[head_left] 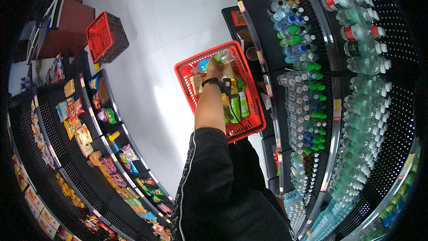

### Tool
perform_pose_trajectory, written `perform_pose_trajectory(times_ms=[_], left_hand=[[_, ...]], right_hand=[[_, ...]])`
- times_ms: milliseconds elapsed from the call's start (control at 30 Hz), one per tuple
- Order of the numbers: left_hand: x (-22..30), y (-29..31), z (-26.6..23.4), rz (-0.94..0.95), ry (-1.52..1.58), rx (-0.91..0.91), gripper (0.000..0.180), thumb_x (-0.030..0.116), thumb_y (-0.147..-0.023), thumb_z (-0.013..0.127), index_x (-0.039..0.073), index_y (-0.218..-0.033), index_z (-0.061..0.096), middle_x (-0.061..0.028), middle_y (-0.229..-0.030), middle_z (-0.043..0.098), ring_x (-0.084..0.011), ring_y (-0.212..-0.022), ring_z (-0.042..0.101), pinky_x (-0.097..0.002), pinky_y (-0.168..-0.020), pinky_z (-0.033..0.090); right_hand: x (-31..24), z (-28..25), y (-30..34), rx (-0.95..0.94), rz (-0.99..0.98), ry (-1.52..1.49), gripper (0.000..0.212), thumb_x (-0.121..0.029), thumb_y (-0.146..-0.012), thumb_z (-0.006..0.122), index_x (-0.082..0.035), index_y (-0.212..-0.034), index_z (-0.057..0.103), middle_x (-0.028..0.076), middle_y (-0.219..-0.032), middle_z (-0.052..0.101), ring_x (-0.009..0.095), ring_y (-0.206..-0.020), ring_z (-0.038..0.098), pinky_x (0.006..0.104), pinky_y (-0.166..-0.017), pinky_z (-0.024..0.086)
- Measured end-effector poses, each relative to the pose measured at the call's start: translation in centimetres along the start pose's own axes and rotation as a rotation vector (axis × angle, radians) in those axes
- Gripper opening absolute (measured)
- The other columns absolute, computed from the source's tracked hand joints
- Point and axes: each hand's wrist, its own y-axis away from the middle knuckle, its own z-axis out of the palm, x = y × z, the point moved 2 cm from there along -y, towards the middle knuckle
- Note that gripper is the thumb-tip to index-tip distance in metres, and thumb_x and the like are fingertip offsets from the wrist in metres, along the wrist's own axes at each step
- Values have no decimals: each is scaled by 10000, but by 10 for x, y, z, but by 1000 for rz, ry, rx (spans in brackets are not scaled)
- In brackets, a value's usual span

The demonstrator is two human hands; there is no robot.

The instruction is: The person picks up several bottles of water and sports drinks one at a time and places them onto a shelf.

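My left hand (214,70) reaches into a red shopping basket (180,72), a dark band and a small black device with a cable at its wrist. The fingers are curled around a clear plastic bottle (226,56) with green on it, lying near the basket's far end. Beside the hand is a blue-labelled item (203,65). Several drink bottles lie in the basket, among them a green-labelled bottle (243,103) on the right. My forearm covers part of the contents. My right hand is not in view.
Shelves of water bottles (363,64) and smaller drink bottles (299,102) rise close on the right. Snack shelves (84,138) line the left side. More red and black baskets (104,38) stand stacked on the pale floor (147,22) at the far left.
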Motion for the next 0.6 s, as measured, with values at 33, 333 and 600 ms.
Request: perform_pose_trajectory(times_ms=[33, 333, 600], left_hand=[[8, 2, 0, 112, 10, 37, 487, 629, -939, 544, 154, -990, 641, -29, -914, 614, -194, -786, 597, -330, -641, 540], [-47, 101, -14, 307, -75, -21, 393, 483, -911, 713, 108, -1019, 661, 0, -782, 634, -125, -580, 575, -270, -497, 457], [-34, 255, -30, 972, -1173, 13, 489, 418, -855, 783, -29, -974, 625, -132, -681, 648, -264, -630, 654, -397, -587, 491]], right_hand=[[-12, 4, -6, -22, -25, -25, 428, -433, -1063, 460, -53, -1101, 653, 97, -958, 723, 198, -762, 704, 328, -596, 529], [-197, 14, -37, 45, -310, 47, 351, -330, -1074, 455, -38, -1049, 648, 52, -909, 708, 129, -775, 665, 270, -663, 514], [-314, 14, -35, 82, -791, 314, 249, -213, -1036, 509, 1, -1023, 635, 120, -897, 693, 237, -845, 671, 349, -767, 518]])
